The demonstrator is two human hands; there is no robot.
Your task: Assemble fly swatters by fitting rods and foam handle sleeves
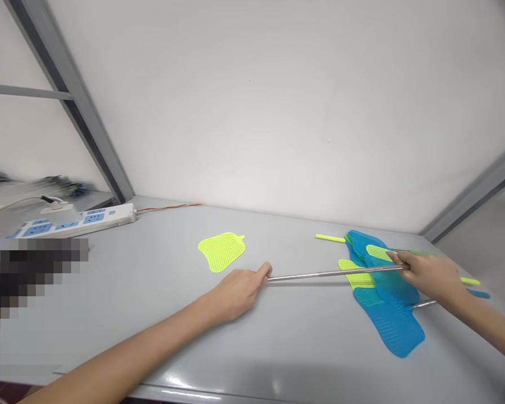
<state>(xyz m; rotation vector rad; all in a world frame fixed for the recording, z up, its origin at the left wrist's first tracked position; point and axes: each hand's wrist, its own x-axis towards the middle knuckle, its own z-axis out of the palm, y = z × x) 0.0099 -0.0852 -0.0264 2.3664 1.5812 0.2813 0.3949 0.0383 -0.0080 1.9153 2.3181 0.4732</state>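
Observation:
A thin metal rod (315,275) stretches above the table between my two hands. My left hand (240,292) is closed around its left end, which the fist hides. Near the other end, my right hand (431,275) grips the rod, slightly smeared by motion. Below and beside the right hand lies a pile of blue fly swatters (398,328) with yellow-green ones among them, partly covered by that hand. A loose yellow-green swatter head (222,251) rests flat just beyond my left hand, apart from it.
A white power strip (109,215) with blue sockets lies at the left, with a thin red and yellow wire (170,207) running along the wall. A yellow-green stick (330,238) pokes out of the pile. Grey metal posts (88,129) frame the white wall. A pixelated patch hides part of the left side.

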